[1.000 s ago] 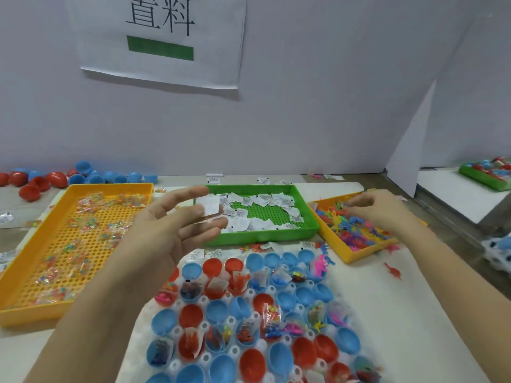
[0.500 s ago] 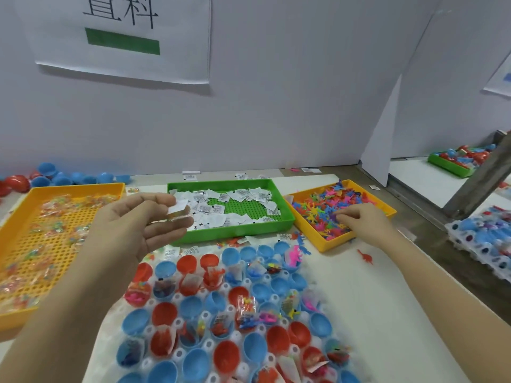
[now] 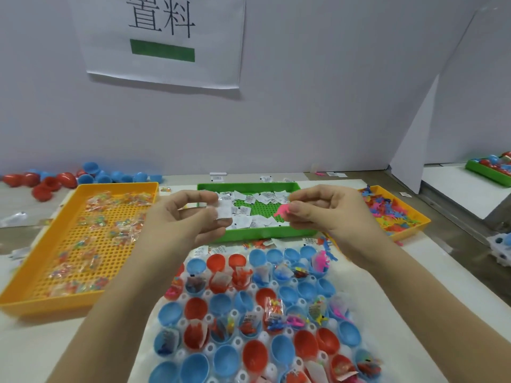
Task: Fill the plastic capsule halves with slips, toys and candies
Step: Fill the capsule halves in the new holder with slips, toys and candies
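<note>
Both hands are hovering above the green plastic tray (image 3: 257,233): the left hand (image 3: 184,220) is pinching a white paper slip (image 3: 224,210), the right hand (image 3: 326,210) is pinching a small pink plastic toy (image 3: 282,210), over the red and blue capsule halves (image 3: 250,308).

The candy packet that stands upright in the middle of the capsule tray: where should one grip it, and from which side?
Probably pinch its top edge, coming from above. The candy packet stands upright and its top rises clear of the capsule halves, while its lower end sits among toys.
</note>
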`<action>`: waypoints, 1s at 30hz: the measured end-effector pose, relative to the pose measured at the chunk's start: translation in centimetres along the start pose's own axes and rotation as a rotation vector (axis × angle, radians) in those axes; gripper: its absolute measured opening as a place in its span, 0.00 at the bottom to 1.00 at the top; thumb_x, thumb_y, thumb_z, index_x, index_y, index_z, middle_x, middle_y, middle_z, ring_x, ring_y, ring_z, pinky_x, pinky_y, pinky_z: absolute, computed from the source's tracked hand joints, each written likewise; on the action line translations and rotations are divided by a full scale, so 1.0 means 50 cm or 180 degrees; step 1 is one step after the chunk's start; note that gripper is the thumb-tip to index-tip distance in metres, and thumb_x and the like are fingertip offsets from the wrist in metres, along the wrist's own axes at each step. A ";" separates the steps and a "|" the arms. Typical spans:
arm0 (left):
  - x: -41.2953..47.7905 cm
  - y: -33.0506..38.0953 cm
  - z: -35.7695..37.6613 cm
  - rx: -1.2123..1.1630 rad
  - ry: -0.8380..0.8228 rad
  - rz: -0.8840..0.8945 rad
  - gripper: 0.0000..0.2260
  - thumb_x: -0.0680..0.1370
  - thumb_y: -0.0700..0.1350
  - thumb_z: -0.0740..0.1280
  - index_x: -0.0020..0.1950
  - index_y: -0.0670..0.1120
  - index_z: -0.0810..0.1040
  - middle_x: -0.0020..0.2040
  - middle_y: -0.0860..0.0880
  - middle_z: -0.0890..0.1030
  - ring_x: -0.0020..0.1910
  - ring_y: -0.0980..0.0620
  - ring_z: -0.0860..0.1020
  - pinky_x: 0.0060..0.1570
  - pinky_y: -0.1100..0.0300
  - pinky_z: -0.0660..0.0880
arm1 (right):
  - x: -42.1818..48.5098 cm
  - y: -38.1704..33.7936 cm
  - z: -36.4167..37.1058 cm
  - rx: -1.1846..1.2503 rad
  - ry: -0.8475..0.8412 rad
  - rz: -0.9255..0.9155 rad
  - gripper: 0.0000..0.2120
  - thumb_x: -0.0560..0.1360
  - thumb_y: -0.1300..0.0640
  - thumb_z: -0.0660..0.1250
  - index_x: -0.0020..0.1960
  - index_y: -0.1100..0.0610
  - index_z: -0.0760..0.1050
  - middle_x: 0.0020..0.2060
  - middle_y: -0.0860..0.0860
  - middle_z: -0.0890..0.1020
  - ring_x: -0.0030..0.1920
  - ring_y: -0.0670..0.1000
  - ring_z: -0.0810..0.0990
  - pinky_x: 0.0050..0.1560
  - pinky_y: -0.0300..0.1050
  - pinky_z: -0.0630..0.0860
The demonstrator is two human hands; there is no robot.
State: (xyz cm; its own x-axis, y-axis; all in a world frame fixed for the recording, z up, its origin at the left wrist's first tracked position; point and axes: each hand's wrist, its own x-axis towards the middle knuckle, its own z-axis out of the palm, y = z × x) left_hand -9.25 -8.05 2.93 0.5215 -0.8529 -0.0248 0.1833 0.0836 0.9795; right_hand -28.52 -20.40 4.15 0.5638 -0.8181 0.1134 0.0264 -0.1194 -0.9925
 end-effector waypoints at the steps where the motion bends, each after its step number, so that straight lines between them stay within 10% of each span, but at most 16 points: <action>1: 0.000 -0.001 0.002 -0.0012 -0.0024 0.0001 0.09 0.77 0.31 0.67 0.52 0.43 0.80 0.38 0.45 0.86 0.41 0.48 0.86 0.35 0.65 0.80 | -0.001 -0.007 0.026 0.0037 -0.0128 -0.0011 0.11 0.64 0.60 0.74 0.46 0.61 0.81 0.40 0.59 0.86 0.41 0.53 0.85 0.41 0.41 0.82; 17: 0.000 0.004 -0.002 -0.0602 -0.0647 -0.0310 0.10 0.76 0.32 0.66 0.55 0.41 0.82 0.45 0.37 0.85 0.43 0.45 0.86 0.37 0.63 0.81 | 0.008 0.004 0.126 -0.0502 -0.0061 -0.0012 0.02 0.73 0.58 0.72 0.44 0.52 0.82 0.40 0.50 0.85 0.44 0.50 0.84 0.49 0.48 0.82; 30: -0.038 0.000 0.040 0.0010 -0.0278 0.0572 0.10 0.78 0.36 0.67 0.55 0.47 0.80 0.41 0.55 0.86 0.43 0.57 0.85 0.40 0.68 0.79 | -0.028 -0.028 0.127 0.0366 -0.0281 0.0199 0.13 0.69 0.61 0.73 0.52 0.64 0.80 0.47 0.60 0.84 0.48 0.57 0.84 0.48 0.52 0.82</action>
State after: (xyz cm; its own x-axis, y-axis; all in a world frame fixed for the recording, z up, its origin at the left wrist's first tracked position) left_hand -11.88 -7.47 3.40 0.4713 -0.8659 0.1680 0.0912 0.2372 0.9672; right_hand -24.12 -15.51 5.09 0.6376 -0.7686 0.0519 0.0806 -0.0005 -0.9967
